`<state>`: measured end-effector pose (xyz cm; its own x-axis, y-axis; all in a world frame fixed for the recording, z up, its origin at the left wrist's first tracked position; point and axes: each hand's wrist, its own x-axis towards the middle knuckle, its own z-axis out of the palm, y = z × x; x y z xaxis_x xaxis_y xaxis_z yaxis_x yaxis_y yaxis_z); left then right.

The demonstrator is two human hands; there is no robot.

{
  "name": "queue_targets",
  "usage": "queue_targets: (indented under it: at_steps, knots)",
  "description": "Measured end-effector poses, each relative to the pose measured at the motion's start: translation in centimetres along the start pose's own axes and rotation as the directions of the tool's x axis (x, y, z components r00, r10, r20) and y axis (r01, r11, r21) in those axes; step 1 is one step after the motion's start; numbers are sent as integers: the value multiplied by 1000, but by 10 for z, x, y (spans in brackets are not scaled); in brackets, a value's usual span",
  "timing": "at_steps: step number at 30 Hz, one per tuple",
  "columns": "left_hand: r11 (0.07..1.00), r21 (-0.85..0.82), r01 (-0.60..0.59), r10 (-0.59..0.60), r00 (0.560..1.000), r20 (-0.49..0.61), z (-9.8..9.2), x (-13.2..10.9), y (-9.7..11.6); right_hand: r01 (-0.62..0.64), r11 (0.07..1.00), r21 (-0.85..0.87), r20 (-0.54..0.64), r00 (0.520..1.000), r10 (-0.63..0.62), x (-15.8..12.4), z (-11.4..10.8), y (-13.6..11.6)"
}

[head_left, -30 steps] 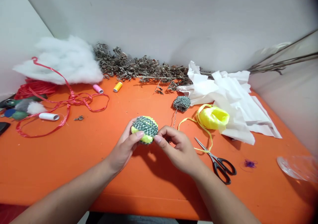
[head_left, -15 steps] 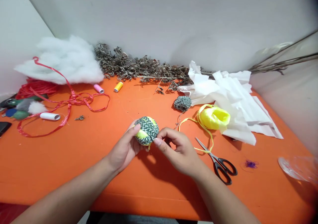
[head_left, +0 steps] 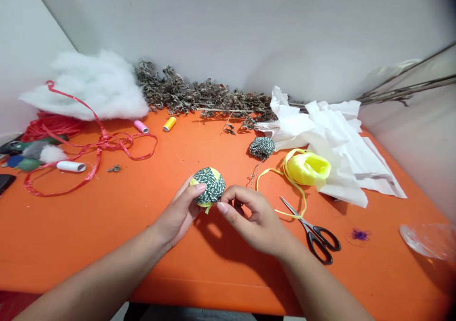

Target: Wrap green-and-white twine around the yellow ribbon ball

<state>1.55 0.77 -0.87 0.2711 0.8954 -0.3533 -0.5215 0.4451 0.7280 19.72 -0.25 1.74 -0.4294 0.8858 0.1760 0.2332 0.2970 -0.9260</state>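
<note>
My left hand [head_left: 178, 212] grips a small ball [head_left: 209, 186] of yellow ribbon wrapped in green-and-white twine, thumb on its front, just above the orange table [head_left: 107, 226]. Right beside it, my right hand [head_left: 252, 216] is closed in a pinch at the ball's lower right edge, where the twine seems to run. That twine trails back to a small twine spool [head_left: 261, 147] behind my right hand. A roll of yellow ribbon [head_left: 308, 167] lies to the spool's right, with a loose end looping toward black-handled scissors [head_left: 313, 233].
White stuffing [head_left: 92, 86], red ribbon [head_left: 89, 145], thread spools [head_left: 169, 124] and a white tube [head_left: 71, 166] lie at the left. Dried plants [head_left: 203, 98] line the wall. Crumpled white paper [head_left: 338, 136] is at the right, a clear plastic piece [head_left: 427, 240] near the right edge.
The ball has turned in my left hand and looks rounder and more twine-covered. My right hand has dropped slightly, pinching at the ball's lower right.
</note>
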Motion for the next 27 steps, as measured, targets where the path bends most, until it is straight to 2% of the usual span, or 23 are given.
queue_targets:
  at_steps: [5, 8, 12, 19, 23, 27]
  knots:
    - [999, -38, -1, 1, 1000, -7, 1, 3, 2, 36, 999, -10, -30, 999, -36, 1, 0, 1]
    - [996, -78, 36, -37, 999, -14, 1, 4, 3, 41, 999, -12, -44, 998, -41, 1, 0, 0]
    - [991, -106, 83, -87, 995, -39, 1, 4, 5, 28, 1000, -6, -54, 998, -28, 2, 0, 0]
    - [987, -132, 93, -99, 994, -38, 6, 3, 7, 0, 1000, -31, -62, 998, -2, 2, 0, 3]
    - [995, -78, 64, -64, 998, 8, 6, 1, 4, 21, 999, -44, -61, 998, -24, 1, -1, 2]
    - [997, 5, 79, -79, 996, 42, 5, -2, 3, 25, 999, -21, -44, 999, -26, 1, -2, 0]
